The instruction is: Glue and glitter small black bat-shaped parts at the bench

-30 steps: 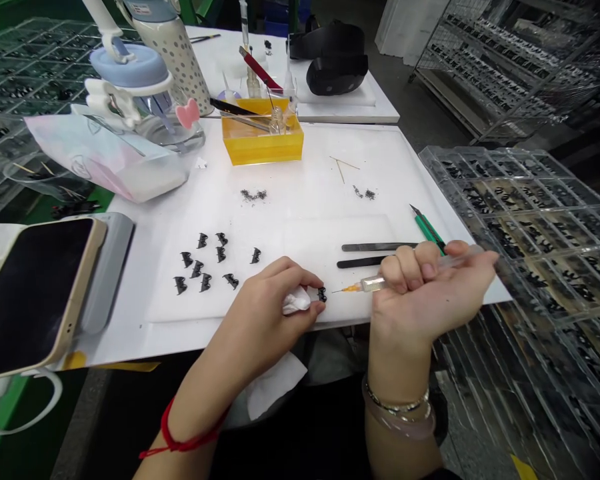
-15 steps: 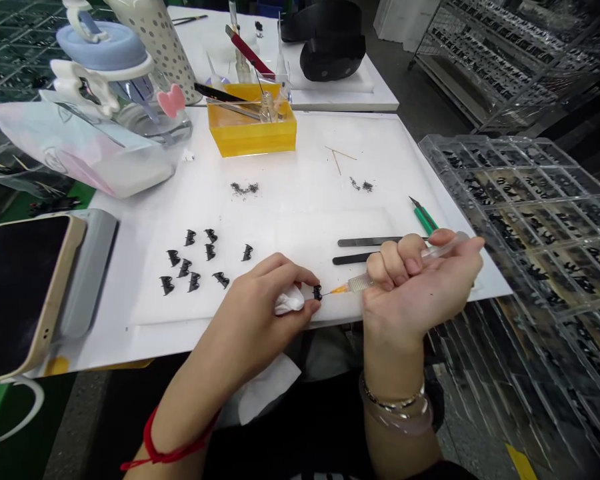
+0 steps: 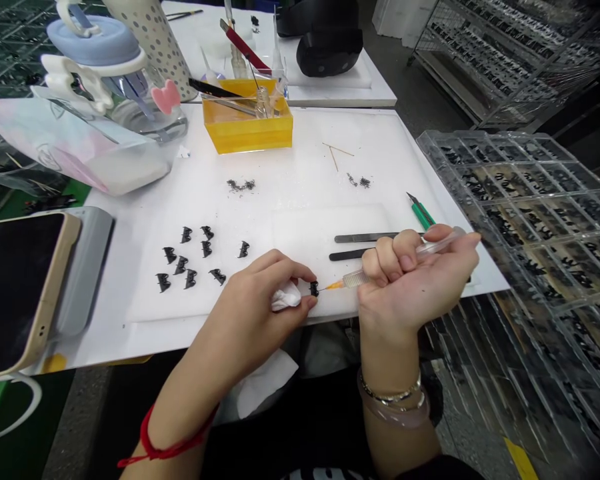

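Observation:
Between the thumb and index finger of my left hand [image 3: 260, 300] is a small black toothed piece [image 3: 314, 289]. The same hand has a crumpled white tissue [image 3: 286, 297] tucked in it. My right hand [image 3: 410, 280] is wrapped round a clear syringe [image 3: 353, 279] with an orange tip [image 3: 335, 285], whose thin needle points left and reaches the black piece. Several similar black pieces [image 3: 181, 265] lie on the white mat to the left. Two tweezers [image 3: 353, 255] lie just behind my right hand, partly covered by it.
A yellow box [image 3: 247, 137] of tools stands at the back. A green cutter [image 3: 421, 212] lies to the right, before clear compartment trays [image 3: 510, 187]. A phone [image 3: 23, 287], a pastel bag [image 3: 80, 143] and a lidded cup [image 3: 97, 40] are at the left. Two small dark heaps sit mid-table.
The whole view has shifted slightly, so things appear a little further left and up. Both hands keep the same grips, with the needle still at the black piece.

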Demonstrator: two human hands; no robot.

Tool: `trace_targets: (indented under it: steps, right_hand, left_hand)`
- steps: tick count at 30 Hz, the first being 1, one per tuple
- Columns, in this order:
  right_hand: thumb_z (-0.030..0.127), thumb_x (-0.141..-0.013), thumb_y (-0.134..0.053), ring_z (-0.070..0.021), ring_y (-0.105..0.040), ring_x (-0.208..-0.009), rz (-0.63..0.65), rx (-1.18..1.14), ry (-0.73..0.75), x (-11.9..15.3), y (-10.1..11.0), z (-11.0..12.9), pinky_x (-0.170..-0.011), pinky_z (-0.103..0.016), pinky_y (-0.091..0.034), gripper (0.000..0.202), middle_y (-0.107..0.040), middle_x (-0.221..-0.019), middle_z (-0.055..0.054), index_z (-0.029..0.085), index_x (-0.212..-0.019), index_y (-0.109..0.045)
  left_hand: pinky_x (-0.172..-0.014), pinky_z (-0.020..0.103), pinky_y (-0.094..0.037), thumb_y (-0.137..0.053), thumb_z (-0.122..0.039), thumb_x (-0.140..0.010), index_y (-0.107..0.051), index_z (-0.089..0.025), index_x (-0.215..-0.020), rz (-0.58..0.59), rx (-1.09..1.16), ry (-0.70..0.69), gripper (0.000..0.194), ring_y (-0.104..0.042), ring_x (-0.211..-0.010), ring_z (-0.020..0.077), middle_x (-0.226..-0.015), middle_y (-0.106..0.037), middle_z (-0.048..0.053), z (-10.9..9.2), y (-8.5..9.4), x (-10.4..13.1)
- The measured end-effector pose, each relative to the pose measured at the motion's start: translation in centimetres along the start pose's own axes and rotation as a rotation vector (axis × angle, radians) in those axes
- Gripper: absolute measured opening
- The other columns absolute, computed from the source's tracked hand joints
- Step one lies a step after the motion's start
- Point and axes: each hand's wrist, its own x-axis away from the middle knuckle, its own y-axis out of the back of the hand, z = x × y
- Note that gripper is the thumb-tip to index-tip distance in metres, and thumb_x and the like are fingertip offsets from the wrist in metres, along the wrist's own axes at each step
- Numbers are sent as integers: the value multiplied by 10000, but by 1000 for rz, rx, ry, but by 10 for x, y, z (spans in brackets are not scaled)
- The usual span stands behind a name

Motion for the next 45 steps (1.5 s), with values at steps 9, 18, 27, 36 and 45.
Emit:
trace_targets:
  steps: [9,18,27,36,45]
  right_hand:
    - [481,-924,-320,-66,-131,-319,-21,-36,-3,1,-1,1,-279,-160,-145,396,-262,-391,94,237,-624,-404]
    - [490,-916,-334,-67,-129,-322,-19,-68,-17,0,0,0,-275,-158,-154,390,-265,-388,97,238,-628,-406]
    - [479,-921,-325,-66,-130,-328,-16,-71,-22,2,1,1,-280,-155,-153,385,-269,-396,98,236,-633,-404]
    - [471,-920,-328,-67,-126,-330,-19,-61,-27,2,2,3,-281,-157,-156,383,-264,-393,97,236,-626,-401]
    - [510,-910,-351,-58,-131,-317,22,-25,-79,-3,-1,2,-285,-146,-136,379,-257,-394,104,237,-650,-388]
  left_hand:
    - [-638,242,-409,-623,-209,-791,-661,-206,-926,3,-18,0,141,-549,-706,118,-836,-583,-16,-2,0,-1]
    - [-650,247,-410,-615,-215,-798,-657,-202,-935,15,-18,4,143,-550,-726,125,-844,-581,-8,-3,1,-1]
    - [-627,243,-410,-619,-220,-796,-659,-211,-931,9,-18,5,141,-549,-709,121,-845,-584,-13,-3,1,0]
    - [-636,241,-411,-621,-216,-797,-659,-215,-925,-3,-26,5,134,-545,-708,119,-843,-583,-15,-3,0,1]
    - [-630,244,-419,-607,-185,-797,-647,-209,-945,35,-82,-45,155,-550,-686,120,-869,-593,-5,-3,2,-2]
